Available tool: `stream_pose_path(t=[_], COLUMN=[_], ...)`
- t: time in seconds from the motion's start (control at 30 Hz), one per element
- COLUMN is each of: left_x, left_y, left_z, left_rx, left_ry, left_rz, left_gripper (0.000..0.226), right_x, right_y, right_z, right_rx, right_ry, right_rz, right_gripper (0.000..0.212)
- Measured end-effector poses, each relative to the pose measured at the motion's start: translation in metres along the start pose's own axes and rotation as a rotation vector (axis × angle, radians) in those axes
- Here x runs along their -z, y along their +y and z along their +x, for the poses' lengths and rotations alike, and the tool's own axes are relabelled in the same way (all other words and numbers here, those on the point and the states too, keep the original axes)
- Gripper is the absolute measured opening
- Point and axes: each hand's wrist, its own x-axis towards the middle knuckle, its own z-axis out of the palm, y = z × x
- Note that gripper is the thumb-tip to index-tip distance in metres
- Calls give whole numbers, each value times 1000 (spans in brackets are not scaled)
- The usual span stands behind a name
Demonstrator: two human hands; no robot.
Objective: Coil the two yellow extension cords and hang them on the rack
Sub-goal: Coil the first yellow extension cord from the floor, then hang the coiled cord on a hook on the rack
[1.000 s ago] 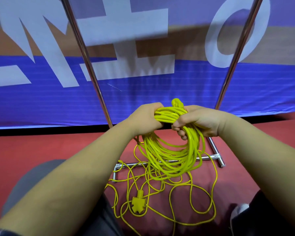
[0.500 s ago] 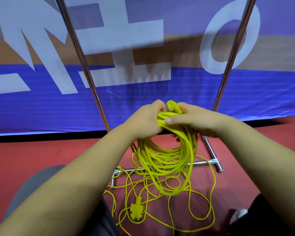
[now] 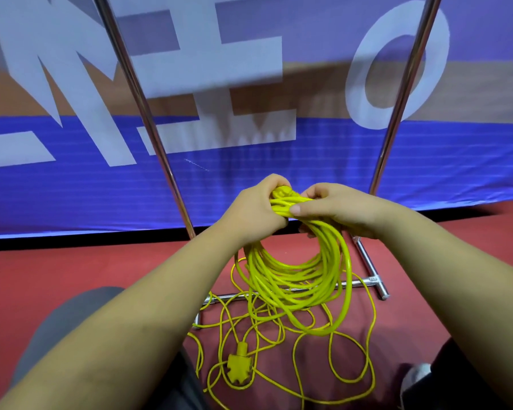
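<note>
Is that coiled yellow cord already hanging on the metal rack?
No, the left hand and the right hand both hold the coiled cord by its top, in front of the rack.

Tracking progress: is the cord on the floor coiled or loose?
Loose: the floor cord sprawls in tangled, uneven loops beside its socket block, below the held coil.

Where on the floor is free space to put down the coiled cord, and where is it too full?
Free: the red floor left of the rack's left pole, between the blue banner and the grey knee. Crowded: around the rack's base bar, where the loose cord and its socket block lie tangled, below the coil.
</note>
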Motion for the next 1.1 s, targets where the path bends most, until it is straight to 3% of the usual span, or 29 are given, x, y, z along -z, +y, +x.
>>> stream_pose_path(t=[0.1, 0.2, 0.3, 0.4, 0.53, 0.67, 0.77, 0.9, 0.97, 1.03, 1.1], left_x=[8, 14, 18, 21, 25, 36, 44, 62, 71, 80, 83], left_y=[-4, -6, -9, -12, -14, -15, -19, -16, -10, -4, -2], left_z=[6, 10, 10, 11, 10, 8, 4, 1, -1, -4, -3], left_rx=[82, 162, 261, 330, 326, 335, 392, 160, 43, -7, -48], left_ry=[113, 211, 289, 340, 307, 224, 160, 59, 23, -34, -89], left_rz=[-67, -159, -307, -402, -291, -54, 157, 302, 176, 23, 50], left_gripper=[45, 43, 42, 42, 33, 22, 28, 18, 21, 45, 41], right_x=[5, 14, 20, 15, 4, -1, -6, -9, -8, -8, -10], right_y=[3, 8, 12, 12, 11, 7, -1, -12, -19, -26, -32], right_z=[0, 4, 7, 13, 18, 17, 14, 8, 6, 4, 2], right_rx=[22, 35, 9, 36, 136, 221, 251, 256, 257, 263, 270], right_ry=[13, -25, -34, 96, 267, 321, 325, 295, 262, 233, 227], right_rz=[-60, -1, -60, -223, -395, -398, -405, -379, -367, -369, -368], right_gripper=[78, 78, 70, 47, 21, 17, 18, 15, 15, 16, 19])
